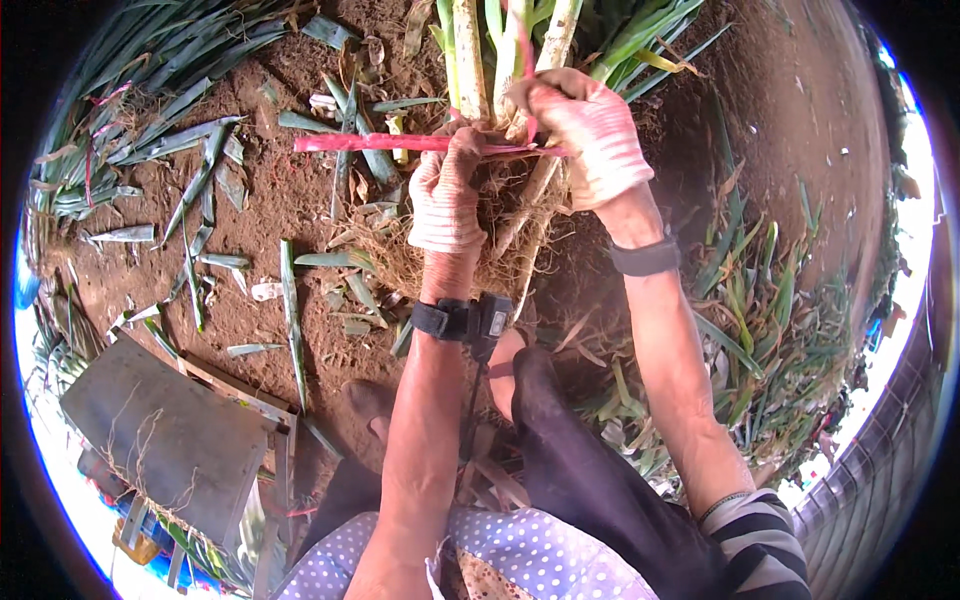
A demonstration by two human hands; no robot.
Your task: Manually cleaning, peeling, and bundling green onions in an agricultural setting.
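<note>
A bunch of green onions (467,60) with thick pale stalks lies in front of me, its tangled roots (395,258) toward my body and its green leaves at the far end. Around the stalks, just above the roots, runs a pink plastic strip (350,143). My left hand (447,200), in a dirty white glove, is closed on this strip, and a long tail sticks out to its left. Also gloved, my right hand (597,135) pinches another part of the strip, which rises past its fingertips. Both hands rest close against the stalks; the fingers hide part of the strip.
Tied green onions (150,95) are heaped at the far left. Cut leaves (293,320) litter the brown soil, with a thicker pile of leaf scraps (750,320) on the right. A grey-topped bench (165,430) stands at the lower left. My legs (590,450) are below.
</note>
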